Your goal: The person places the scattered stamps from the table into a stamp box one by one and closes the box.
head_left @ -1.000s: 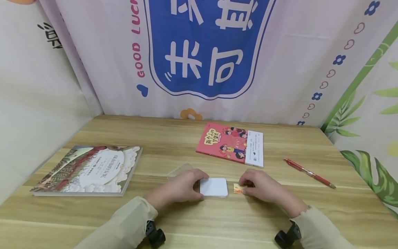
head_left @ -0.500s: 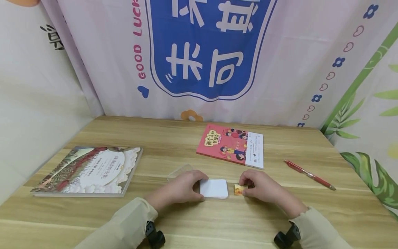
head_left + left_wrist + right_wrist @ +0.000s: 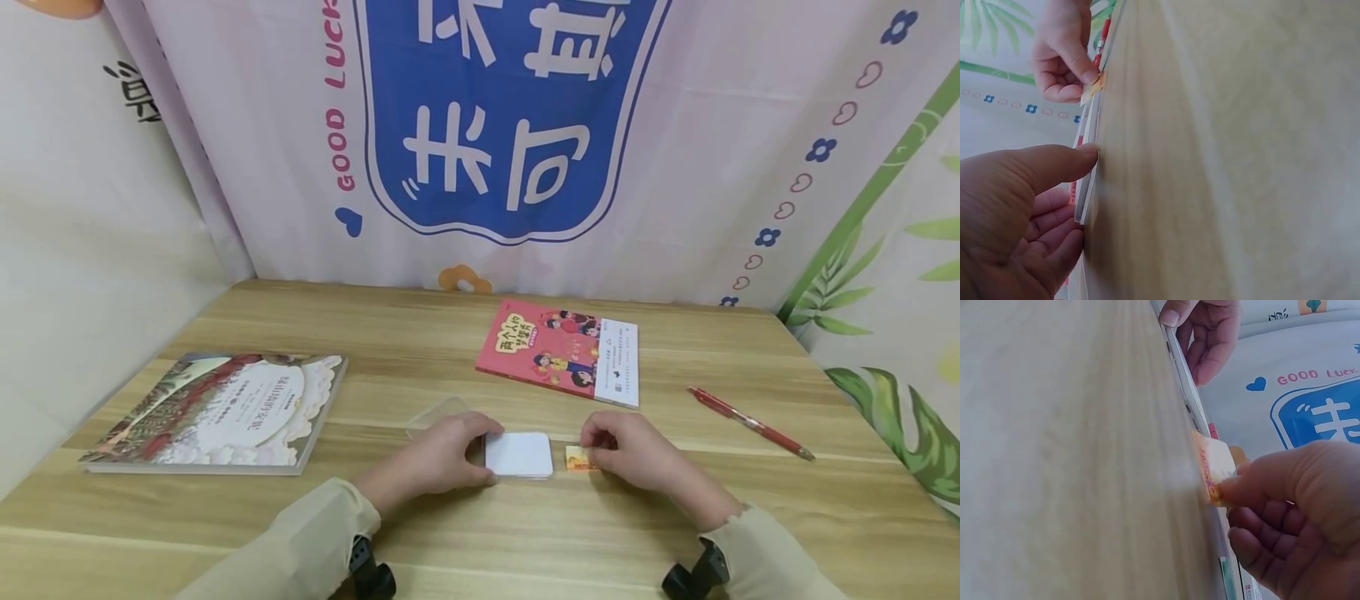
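A small stack of white round-cornered cards (image 3: pixel 519 455) lies flat on the wooden table, in the middle of the head view. My left hand (image 3: pixel 441 452) grips its left end, thumb on the near edge and fingers on the far side. Just right of the cards, my right hand (image 3: pixel 632 448) pinches a small orange and yellow printed piece of paper (image 3: pixel 1213 467) between thumb and forefinger. A narrow gap separates this paper from the cards in the head view. The right wrist view shows the paper standing tilted, its free edge toward the cards.
Behind my left hand lies a clear plastic piece (image 3: pixel 438 415), partly hidden. A thick book (image 3: pixel 217 417) is at the left, and a pink booklet (image 3: pixel 555 350) at the back. A red pen (image 3: pixel 750 422) lies to the right. Printed cloth (image 3: pixel 675 167) hangs behind the table.
The orange paper in my right hand has changed its tilt slightly and looks flatter than half a second ago. Both hands stay in about the same place.
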`<state>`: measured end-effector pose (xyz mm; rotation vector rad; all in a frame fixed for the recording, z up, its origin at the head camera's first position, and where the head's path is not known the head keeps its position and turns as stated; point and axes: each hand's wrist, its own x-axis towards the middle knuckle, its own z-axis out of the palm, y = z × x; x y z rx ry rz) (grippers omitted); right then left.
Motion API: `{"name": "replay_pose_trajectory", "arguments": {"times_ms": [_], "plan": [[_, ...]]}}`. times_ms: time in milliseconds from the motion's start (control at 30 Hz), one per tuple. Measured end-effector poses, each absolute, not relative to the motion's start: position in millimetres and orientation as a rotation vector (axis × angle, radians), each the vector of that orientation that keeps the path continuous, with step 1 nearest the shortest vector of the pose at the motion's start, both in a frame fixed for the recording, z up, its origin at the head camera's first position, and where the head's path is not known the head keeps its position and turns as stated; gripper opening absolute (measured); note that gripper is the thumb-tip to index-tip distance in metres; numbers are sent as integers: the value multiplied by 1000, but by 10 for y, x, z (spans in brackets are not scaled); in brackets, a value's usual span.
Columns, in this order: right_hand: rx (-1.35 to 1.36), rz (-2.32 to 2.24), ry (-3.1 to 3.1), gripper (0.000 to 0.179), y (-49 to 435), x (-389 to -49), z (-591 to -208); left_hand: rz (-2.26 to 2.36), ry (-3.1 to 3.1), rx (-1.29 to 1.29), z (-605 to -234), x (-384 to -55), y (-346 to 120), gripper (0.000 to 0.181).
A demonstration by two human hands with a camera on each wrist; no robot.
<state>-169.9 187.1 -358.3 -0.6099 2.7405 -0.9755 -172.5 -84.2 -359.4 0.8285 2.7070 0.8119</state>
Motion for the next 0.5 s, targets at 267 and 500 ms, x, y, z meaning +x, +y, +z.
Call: {"name": "replay_pose_trajectory", "arguments": {"times_ms": [267,500], "plan": [[-560,-1087,2688,13,1906,-1712,-3532,824,2715,779,-3589,-1713,-814,51],[-493,-1164,2583,10,1915,-1705,-3423,845,2703,768,-3585,-1702,-811,51]]}}
